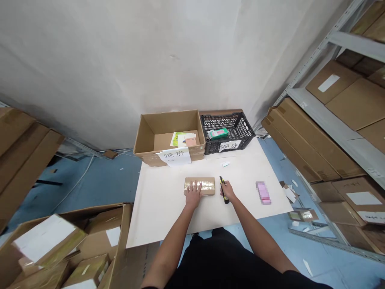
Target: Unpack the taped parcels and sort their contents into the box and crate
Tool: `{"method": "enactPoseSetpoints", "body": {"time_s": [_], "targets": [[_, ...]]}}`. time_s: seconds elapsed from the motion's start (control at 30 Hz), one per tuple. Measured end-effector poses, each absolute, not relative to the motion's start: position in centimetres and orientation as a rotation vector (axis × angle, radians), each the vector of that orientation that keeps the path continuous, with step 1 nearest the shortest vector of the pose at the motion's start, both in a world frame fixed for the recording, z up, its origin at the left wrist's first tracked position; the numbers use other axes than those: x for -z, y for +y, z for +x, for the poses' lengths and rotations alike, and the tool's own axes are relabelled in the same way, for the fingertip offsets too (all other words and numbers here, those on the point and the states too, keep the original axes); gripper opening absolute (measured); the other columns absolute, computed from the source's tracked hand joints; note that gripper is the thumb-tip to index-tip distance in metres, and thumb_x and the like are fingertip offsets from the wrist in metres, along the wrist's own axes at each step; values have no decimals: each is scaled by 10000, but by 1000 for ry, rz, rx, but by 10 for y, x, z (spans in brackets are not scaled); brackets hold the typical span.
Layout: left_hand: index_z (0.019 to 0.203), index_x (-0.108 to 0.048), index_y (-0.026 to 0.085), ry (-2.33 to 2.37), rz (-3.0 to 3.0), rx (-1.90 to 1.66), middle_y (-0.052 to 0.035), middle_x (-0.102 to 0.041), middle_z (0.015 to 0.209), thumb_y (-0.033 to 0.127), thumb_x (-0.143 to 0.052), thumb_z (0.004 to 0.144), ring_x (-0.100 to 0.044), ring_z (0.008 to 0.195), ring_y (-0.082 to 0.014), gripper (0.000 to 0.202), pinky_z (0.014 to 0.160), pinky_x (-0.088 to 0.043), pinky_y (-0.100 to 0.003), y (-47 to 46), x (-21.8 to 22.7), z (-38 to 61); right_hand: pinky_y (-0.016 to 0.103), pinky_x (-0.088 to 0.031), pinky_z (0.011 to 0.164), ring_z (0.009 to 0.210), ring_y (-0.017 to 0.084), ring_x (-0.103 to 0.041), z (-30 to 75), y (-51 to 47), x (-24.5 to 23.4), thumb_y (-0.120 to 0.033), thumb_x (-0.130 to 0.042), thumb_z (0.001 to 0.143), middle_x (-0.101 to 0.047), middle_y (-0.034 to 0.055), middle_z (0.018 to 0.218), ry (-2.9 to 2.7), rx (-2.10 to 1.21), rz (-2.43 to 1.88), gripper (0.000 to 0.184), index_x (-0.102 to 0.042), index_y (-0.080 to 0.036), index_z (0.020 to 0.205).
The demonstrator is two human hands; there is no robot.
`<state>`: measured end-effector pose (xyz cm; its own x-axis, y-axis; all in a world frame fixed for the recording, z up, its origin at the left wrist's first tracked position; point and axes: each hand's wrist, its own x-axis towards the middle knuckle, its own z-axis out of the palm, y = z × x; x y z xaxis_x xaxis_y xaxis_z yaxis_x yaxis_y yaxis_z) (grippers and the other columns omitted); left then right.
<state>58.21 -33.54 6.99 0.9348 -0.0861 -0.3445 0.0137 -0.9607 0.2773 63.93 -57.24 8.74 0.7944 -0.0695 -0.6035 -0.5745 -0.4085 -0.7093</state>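
Observation:
A small cardboard box [208,186] with shiny tape along its top lies on the white table [159,200]. My left hand [193,194] rests on the left part of this box, fingers stretched out and spread. Just right of the box, my right hand [227,190] is closed around a black and yellow utility knife [223,187]. The knife's front end points away from me, and a gap separates it from the box. Whether its blade is out is too small to tell.
Behind stand an open carton [168,120] with booklets and a black crate [243,132] holding a green box [218,133]. A pixelated pink item [263,193] lies at right. A large carton of parcels [126,224] is at lower left; loaded shelves [325,108] stand at right.

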Motion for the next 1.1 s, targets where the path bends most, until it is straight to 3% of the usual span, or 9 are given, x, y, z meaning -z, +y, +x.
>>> {"method": "enactPoseSetpoints", "body": {"time_s": [0.2,0.63,0.77,0.97,1.1], "targets": [[1648,-186,379,1,2858,456,-34,-194,1737,478,-400,1019,-71,1602,-358,671,1242,-194,-640,-342,-55,569,192,-430,435,412,120,-588,619,-584,-75,-478,-560,943,-581,-88,580,357,-707,-1785,248,-484,-243,966],[1640,-270,316,25,2878,465,-58,-192,1737,389,-438,1011,-75,1600,-364,654,1258,-191,-597,-345,-58,570,198,-352,414,343,108,-462,623,-577,-81,-474,-541,922,-486,-116,496,247,-755,-1832,230,-498,-249,905],[1633,-277,350,33,2885,423,-55,-218,1731,386,-450,1011,-94,1597,-363,647,1247,-203,-604,-345,-55,567,191,-328,411,334,96,-446,611,-581,-79,-443,-545,938,-486,-112,489,240,-787,-1874,209,-502,-247,879],[1613,-341,342,27,2955,403,-70,-307,1700,373,-490,996,-189,1570,-378,636,1201,-288,-582,-348,-64,566,193,-325,409,337,96,-442,599,-590,-78,-434,-548,957,-491,-103,496,199,-821,-1907,223,-488,-246,854],[1570,-420,313,23,2973,391,-120,-436,1616,429,-491,997,-346,1480,-383,589,1100,-403,-541,-346,-90,580,219,-439,497,475,128,-568,597,-581,-79,-506,-456,996,-591,-57,649,439,-598,-1998,258,-488,-252,963]]}}
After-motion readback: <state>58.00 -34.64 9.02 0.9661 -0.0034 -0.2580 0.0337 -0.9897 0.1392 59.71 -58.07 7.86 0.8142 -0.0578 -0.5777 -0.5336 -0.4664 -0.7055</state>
